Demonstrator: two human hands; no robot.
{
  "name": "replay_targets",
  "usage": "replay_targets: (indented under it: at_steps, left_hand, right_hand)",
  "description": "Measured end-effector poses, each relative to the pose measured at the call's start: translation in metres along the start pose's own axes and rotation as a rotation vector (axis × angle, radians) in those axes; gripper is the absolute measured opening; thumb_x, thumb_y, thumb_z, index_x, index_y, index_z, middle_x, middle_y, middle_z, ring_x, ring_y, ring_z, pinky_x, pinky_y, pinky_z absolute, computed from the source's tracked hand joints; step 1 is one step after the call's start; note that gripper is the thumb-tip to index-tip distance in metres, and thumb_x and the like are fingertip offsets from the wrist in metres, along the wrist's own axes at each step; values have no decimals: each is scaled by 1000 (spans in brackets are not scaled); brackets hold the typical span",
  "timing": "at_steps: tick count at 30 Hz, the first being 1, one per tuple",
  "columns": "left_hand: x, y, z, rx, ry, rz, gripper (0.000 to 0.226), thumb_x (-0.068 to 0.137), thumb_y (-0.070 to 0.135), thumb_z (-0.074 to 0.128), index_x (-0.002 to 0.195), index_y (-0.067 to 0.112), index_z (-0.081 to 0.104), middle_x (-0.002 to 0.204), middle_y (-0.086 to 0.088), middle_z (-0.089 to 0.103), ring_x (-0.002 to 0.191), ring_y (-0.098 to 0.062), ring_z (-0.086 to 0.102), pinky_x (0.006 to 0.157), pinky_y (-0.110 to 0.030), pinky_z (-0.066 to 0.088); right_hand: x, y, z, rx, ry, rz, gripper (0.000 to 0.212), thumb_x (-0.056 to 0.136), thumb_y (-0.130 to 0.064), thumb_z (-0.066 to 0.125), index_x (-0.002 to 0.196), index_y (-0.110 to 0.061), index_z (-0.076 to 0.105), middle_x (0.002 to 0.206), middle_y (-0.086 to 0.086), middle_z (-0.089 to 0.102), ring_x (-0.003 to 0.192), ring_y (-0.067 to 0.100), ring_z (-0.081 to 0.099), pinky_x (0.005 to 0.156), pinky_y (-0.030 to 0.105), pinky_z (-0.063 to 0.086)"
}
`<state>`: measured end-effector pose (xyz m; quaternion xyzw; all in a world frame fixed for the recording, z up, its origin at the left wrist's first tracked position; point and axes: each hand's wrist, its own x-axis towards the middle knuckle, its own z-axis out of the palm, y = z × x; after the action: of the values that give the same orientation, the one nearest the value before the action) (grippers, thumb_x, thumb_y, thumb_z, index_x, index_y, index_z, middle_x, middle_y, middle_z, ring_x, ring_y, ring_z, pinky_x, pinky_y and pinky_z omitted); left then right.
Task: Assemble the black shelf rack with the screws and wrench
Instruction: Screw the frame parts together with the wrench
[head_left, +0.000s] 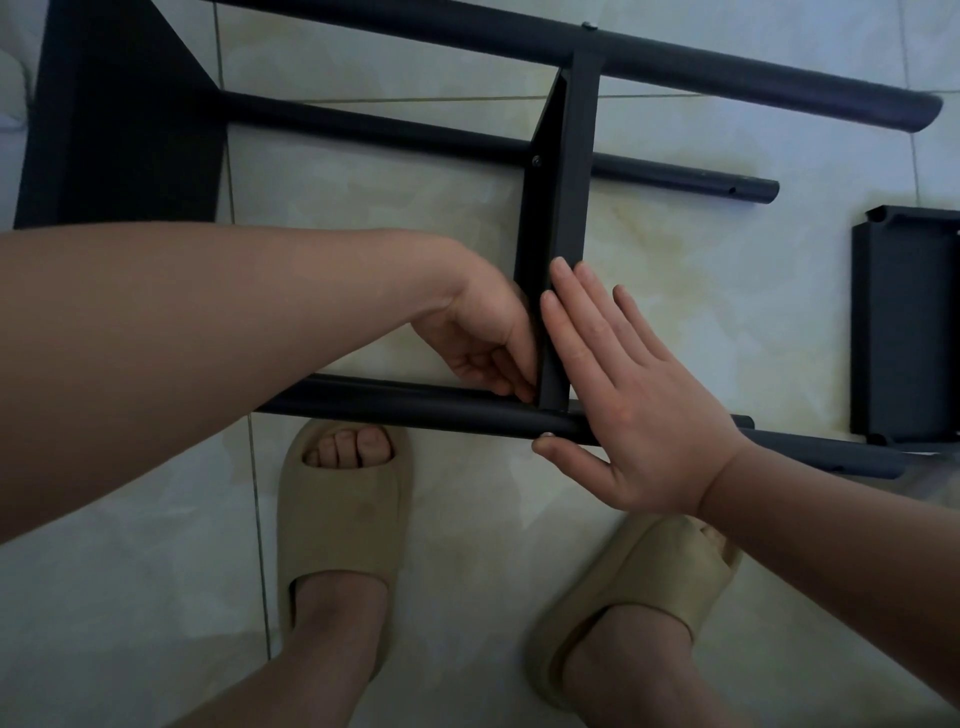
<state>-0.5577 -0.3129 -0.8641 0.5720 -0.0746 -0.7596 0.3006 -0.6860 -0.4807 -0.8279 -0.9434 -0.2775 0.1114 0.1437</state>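
The black shelf rack lies on its side on the tiled floor. A narrow shelf panel (563, 171) stands on edge between its tube legs. My left hand (485, 340) reaches in from the left, with curled fingers on the panel's lower left edge where it meets the near tube (415, 408). My right hand (631, 395) lies flat, straight fingers against the panel's right face, and its thumb tip presses a small screw head (547, 435) on the near tube. Another screw (537, 161) sits in the panel higher up. No wrench is visible.
A loose black shelf panel (906, 332) lies on the floor at the right. A large black panel (119, 119) fills the top left. Two more tubes (675, 52) run across the top. My two feet in beige slippers (340, 519) stand just below the near tube.
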Motion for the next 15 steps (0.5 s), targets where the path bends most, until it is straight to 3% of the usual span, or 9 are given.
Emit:
replay_targets:
  at_steps: [4,7,11,15]
  left_hand:
    - [-1,2,-1,-28,-27,6,15,91,3,60,98,11,71,82,1,71,71,-7,63,67,-16,49]
    - [-3,0,0,9,-48,0,15,93,11,60,101,14,71,90,1,69,79,-11,61,75,-23,46]
    - [-1,-3,2,3,-16,8,12,94,14,60,99,16,71,86,2,67,76,-11,58,73,-22,45]
    - [0,-3,1,-47,-38,28,21,93,3,58,112,5,66,87,-2,66,74,-11,57,76,-22,45]
  right_hand:
    - [0,0,-1,-5,-5,1,92,97,-57,44,159,4,12,168,22,2,157,37,0,123,59,18]
    - [0,0,-1,-5,-2,0,92,97,-57,43,159,4,13,168,22,2,157,37,0,123,59,18]
    - [0,0,-1,-5,5,-1,92,97,-57,42,159,5,13,168,23,3,157,37,0,123,58,19]
    - [0,0,-1,-9,1,1,92,97,-57,42,159,4,13,168,22,2,157,36,0,123,58,18]
